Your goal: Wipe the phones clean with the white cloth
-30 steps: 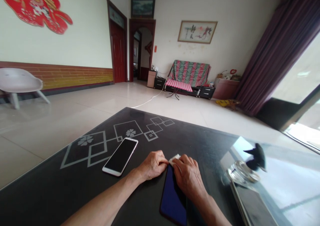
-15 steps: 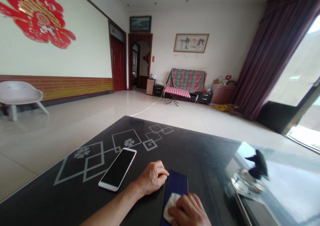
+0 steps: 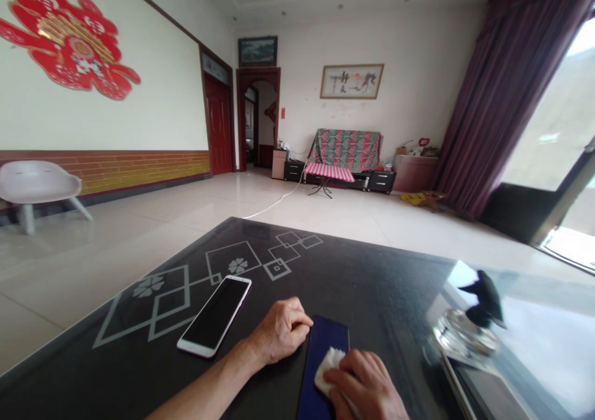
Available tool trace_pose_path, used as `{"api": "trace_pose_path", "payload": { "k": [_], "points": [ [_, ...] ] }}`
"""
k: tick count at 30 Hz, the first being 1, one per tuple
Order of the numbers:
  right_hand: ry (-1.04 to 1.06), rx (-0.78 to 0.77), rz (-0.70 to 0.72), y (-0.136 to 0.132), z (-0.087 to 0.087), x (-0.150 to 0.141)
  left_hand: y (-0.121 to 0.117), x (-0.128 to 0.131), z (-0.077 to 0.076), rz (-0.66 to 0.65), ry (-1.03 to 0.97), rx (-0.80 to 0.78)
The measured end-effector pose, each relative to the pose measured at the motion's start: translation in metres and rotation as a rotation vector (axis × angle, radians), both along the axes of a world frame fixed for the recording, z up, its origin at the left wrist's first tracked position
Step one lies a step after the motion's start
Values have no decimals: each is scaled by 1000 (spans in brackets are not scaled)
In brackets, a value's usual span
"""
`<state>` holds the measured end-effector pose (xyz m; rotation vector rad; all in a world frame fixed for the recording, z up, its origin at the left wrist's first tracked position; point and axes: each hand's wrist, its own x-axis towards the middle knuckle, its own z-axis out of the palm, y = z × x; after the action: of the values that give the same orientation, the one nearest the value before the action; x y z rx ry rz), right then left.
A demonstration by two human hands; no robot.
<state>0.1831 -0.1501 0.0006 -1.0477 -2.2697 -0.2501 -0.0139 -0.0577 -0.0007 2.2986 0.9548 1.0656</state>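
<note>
A dark blue smartphone [image 3: 312,370] lies flat on the black table [image 3: 372,296], its lower end cut off by the frame. My left hand [image 3: 282,330] is closed beside it, fingertips pressed against its upper left edge. With fingers closed, my right hand [image 3: 369,386] holds a crumpled white tissue [image 3: 329,368] down on the phone's surface; part of the phone is covered by this hand. To the left rests a white smartphone [image 3: 215,316] with a dark screen, apart from both hands.
At the table's right stand a clear glass container [image 3: 465,335] with a blurred black top [image 3: 486,299] and a dark flat box-like object [image 3: 486,386]. Across the floor are a white chair [image 3: 41,184], a small striped table [image 3: 329,171] and a purple curtain [image 3: 502,110].
The right hand with the tissue moved from the phone's top end down toward me, then slightly back up. My left hand stays by the phone's edge. The view has tilted up.
</note>
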Motion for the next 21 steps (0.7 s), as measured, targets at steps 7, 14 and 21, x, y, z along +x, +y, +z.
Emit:
{"api": "trace_pose_path", "payload": {
  "k": [7,14,21],
  "points": [
    [71,-140,-235,12,3,11,2,0,-5,6,15,42],
    [85,-140,-341,22,-2,17,1,1,-2,6,22,46],
    [27,-75,-242,8,9,11,1,0,-1,6,11,46]
  ]
}}
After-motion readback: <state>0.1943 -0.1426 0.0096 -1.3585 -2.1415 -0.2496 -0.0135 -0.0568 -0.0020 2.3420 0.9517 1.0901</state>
